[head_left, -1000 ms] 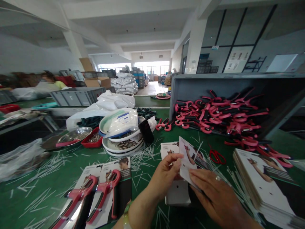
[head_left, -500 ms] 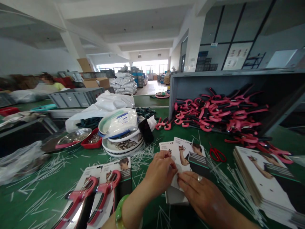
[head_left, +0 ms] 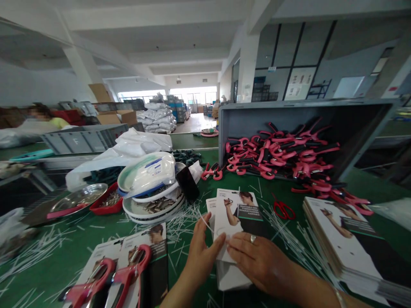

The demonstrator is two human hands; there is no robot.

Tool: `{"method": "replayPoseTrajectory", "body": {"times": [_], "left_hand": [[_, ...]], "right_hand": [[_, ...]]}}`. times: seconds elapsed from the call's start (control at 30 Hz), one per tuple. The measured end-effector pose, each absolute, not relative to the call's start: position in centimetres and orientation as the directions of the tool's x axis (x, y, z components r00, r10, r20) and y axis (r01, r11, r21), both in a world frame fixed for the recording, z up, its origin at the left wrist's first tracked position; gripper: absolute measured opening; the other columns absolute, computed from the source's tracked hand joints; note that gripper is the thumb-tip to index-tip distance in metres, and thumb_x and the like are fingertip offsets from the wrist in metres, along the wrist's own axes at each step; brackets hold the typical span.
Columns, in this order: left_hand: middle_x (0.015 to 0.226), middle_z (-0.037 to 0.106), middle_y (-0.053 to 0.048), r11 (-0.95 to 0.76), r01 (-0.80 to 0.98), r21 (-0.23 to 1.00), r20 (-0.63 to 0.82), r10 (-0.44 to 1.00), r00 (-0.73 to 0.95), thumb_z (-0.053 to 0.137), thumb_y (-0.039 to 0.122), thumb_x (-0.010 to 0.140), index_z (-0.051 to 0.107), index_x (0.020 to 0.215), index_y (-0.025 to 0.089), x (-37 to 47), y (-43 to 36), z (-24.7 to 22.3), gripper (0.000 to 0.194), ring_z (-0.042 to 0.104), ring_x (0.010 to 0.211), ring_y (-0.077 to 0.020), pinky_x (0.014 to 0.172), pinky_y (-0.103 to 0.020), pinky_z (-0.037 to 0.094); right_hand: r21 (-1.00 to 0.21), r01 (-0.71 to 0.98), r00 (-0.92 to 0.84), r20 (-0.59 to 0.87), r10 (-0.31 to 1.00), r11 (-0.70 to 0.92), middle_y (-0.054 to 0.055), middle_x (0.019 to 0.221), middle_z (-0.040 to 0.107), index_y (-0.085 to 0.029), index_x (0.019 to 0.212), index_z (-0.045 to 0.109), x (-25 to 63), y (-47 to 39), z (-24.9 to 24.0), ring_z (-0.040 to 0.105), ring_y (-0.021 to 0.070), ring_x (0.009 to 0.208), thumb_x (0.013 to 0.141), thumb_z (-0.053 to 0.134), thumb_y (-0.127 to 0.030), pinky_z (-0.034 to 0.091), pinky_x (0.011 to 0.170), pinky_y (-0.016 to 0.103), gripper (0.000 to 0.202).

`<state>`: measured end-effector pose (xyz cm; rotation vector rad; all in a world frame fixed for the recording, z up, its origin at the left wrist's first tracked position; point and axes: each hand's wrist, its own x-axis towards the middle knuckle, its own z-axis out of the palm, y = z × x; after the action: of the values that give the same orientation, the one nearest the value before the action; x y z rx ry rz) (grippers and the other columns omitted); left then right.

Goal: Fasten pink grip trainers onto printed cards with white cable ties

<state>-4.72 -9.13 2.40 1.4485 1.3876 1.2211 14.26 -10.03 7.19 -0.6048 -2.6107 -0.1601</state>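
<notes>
Under my right hand (head_left: 260, 259) is a printed packaging card (head_left: 224, 214), tilted on top of a white-and-grey piece (head_left: 231, 278) whose kind I cannot tell. The fingers lie together over the card's lower right part, and the thumb is hidden. My left hand (head_left: 204, 250) is at the card's left edge, its thumb on the lower front and its forefinger raised. Between those two runs a thin white cable tie (head_left: 206, 223), near the card's holes. Part of another card (head_left: 211, 205) shows behind. At lower left, two pink-and-black hand grip strengtheners (head_left: 130, 273) lie on cards.
A grey crate (head_left: 221, 128) on its side spills many grip strengtheners (head_left: 279, 149). Right of my hands stand stacked cards (head_left: 340, 231) and red scissors (head_left: 284, 210). Left are basins of metal parts (head_left: 154, 207), a phone (head_left: 188, 184) and scattered ties (head_left: 183, 224). A person (head_left: 48, 119) is far left.
My left hand's thumb and forefinger have parted from a pinch at the card, and a white tie now shows between them. My right hand stays on the card. The view has shifted.
</notes>
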Motion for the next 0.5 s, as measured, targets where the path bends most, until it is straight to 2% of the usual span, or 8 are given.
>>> {"method": "replayPoseTrajectory", "body": {"times": [0.13,0.2,0.23,0.27,0.3,0.37,0.43,0.5], "left_hand": [[0.15,0.025,-0.01,-0.104,0.103,0.989,0.104,0.995,0.01,0.06,0.037,0.076,0.031,0.14,0.02,-3.9,-9.4,0.0,0.072,0.021,0.138,-0.0278,0.113,-0.044,0.018],[0.152,0.02,-0.008,-0.082,0.014,0.997,0.081,0.996,0.033,0.056,0.039,0.08,0.02,0.144,0.024,-3.5,-9.7,-0.9,0.075,0.02,0.138,-0.0272,0.113,-0.043,0.019],[0.153,0.018,-0.006,-0.077,-0.013,0.997,0.078,0.996,0.04,0.054,0.04,0.081,0.014,0.145,0.026,-3.3,-9.8,-1.2,0.076,0.02,0.139,-0.027,0.113,-0.043,0.019],[0.154,0.016,-0.005,-0.083,-0.018,0.996,0.084,0.995,0.049,0.051,0.041,0.082,0.01,0.146,0.027,-3.2,-9.7,-1.4,0.077,0.018,0.139,-0.0266,0.113,-0.043,0.018],[0.154,0.014,-0.004,-0.103,0.002,0.995,0.103,0.993,0.063,0.051,0.041,0.083,0.009,0.146,0.028,-3.1,-9.6,-1.5,0.077,0.015,0.14,-0.0264,0.114,-0.043,0.016],[0.155,0.009,-0.002,-0.163,0.095,0.982,0.154,0.983,0.101,0.053,0.041,0.081,0.013,0.146,0.027,-3.2,-9.0,-1.4,0.078,0.006,0.141,-0.0268,0.115,-0.043,0.009],[0.155,0.007,-0.002,-0.212,0.183,0.96,0.19,0.973,0.134,0.058,0.041,0.076,0.02,0.145,0.026,-3.4,-8.0,-1.1,0.08,0.0,0.141,-0.0283,0.115,-0.044,0.005],[0.155,0.009,-0.001,-0.232,0.232,0.945,0.206,0.97,0.132,0.063,0.04,0.072,0.025,0.143,0.027,-3.6,-7.0,-1.1,0.081,0.001,0.141,-0.0295,0.115,-0.045,0.007]], "right_hand": [[-0.281,0.275,-0.86,0.355,0.366,0.919,0.008,0.101,0.069,-0.017,0.1,0.065,16.6,-7.2,9.1,0.061,0.0166,0.095,0.081,0.058,-0.041,0.05,0.082,0.028,0.031],[-0.367,0.347,-0.768,0.418,0.486,0.863,0.006,0.093,0.07,-0.019,0.097,0.066,18.7,-4.0,9.7,0.063,0.0154,0.09,0.083,0.055,-0.045,0.049,0.08,0.028,0.032],[-0.382,0.499,-0.627,0.461,0.628,0.778,0.005,0.091,0.07,-0.02,0.093,0.067,20.0,-1.9,9.8,0.064,0.0151,0.086,0.086,0.05,-0.043,0.05,0.078,0.027,0.029],[-0.391,0.67,-0.447,0.466,0.764,0.631,0.005,0.089,0.07,-0.02,0.09,0.067,21.3,0.4,9.9,0.064,0.0152,0.082,0.089,0.045,-0.04,0.05,0.075,0.026,0.03],[-0.378,0.81,-0.268,0.441,0.856,0.448,0.006,0.092,0.07,-0.018,0.096,0.066,22.6,2.9,9.8,0.065,0.0162,0.083,0.089,0.044,-0.038,0.05,0.076,0.027,0.031],[-0.235,0.965,-0.024,0.353,0.935,0.114,0.008,0.113,0.065,-0.017,0.125,0.053,25.1,7.9,9.8,0.063,0.0187,0.095,0.087,0.046,-0.033,0.048,0.084,0.028,0.042],[-0.179,0.983,0.016,0.309,0.951,0.042,0.016,0.131,0.052,-0.012,0.137,0.04,26.9,12.5,9.9,0.055,0.0256,0.112,0.082,0.052,-0.029,0.043,0.093,0.034,0.058],[-0.15,0.989,0.032,0.254,0.967,0.007,0.018,0.132,0.05,-0.014,0.14,0.035,27.8,16.2,10.1,0.055,0.0293,0.112,0.082,0.053,-0.033,0.043,0.091,0.039,0.064]]}}
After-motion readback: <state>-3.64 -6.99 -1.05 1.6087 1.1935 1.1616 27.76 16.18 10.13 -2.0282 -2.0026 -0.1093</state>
